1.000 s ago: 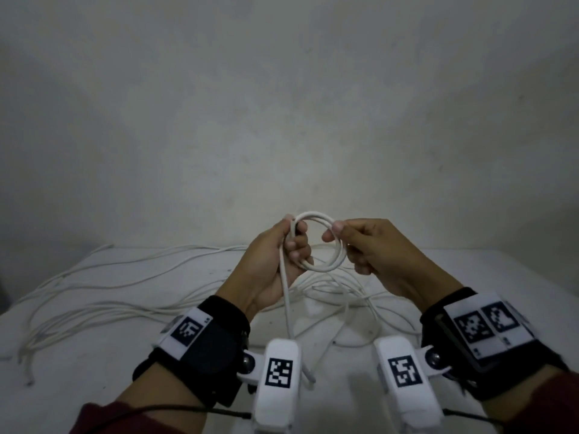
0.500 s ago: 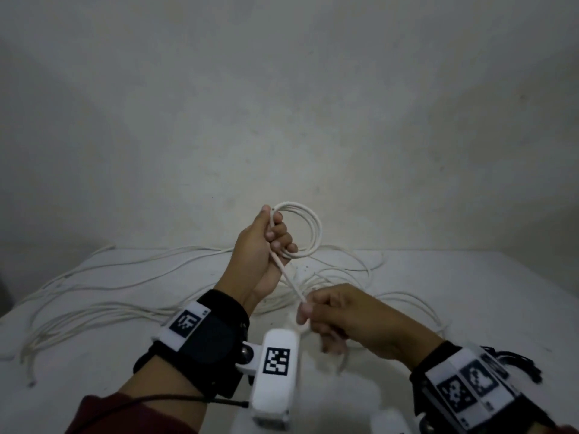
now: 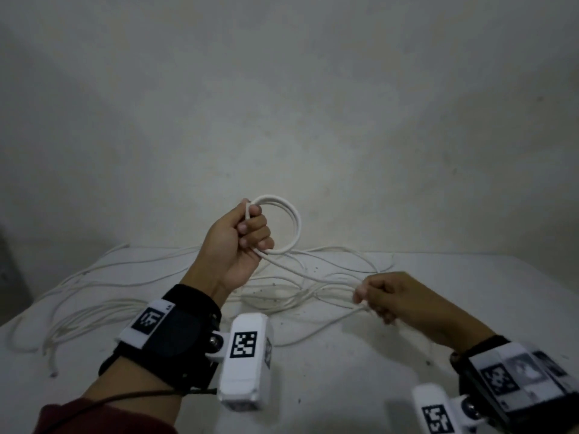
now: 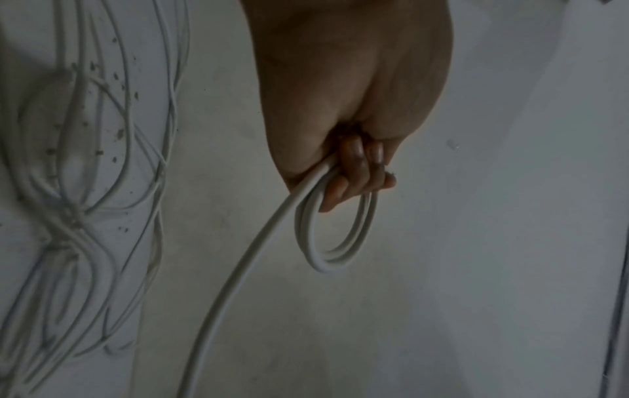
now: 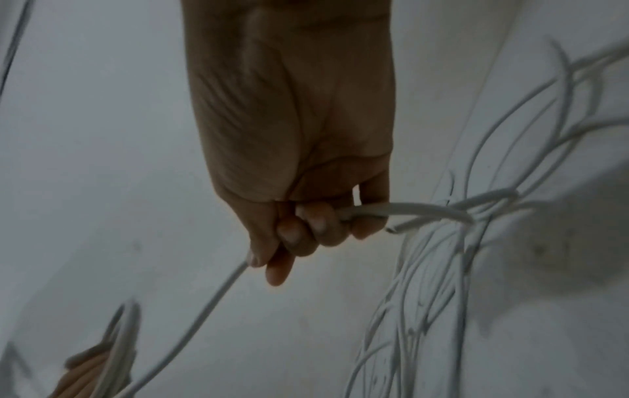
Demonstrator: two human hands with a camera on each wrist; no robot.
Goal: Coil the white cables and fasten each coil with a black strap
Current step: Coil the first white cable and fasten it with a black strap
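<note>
My left hand [image 3: 247, 236] is raised above the table and grips a small coil of white cable [image 3: 293, 223] of a few turns; the left wrist view shows the coil [image 4: 335, 242] hanging from my curled fingers [image 4: 354, 175]. One strand of the same cable [image 3: 310, 274] runs down and right to my right hand [image 3: 376, 296], which holds it in curled fingers low over the table. In the right wrist view the cable [image 5: 391, 208] passes through my fist [image 5: 306, 226]. No black strap shows in any view.
Several loose white cables [image 3: 103, 296] sprawl over the white table [image 3: 344, 364], from the left edge to a tangle behind my hands [image 3: 300, 296]. A plain wall [image 3: 282, 104] rises right behind the table. Dark specks dot the surface near the tangle.
My right hand let go of the coil, dropped down and slid right along the free strand. My left hand rose slightly with the coil.
</note>
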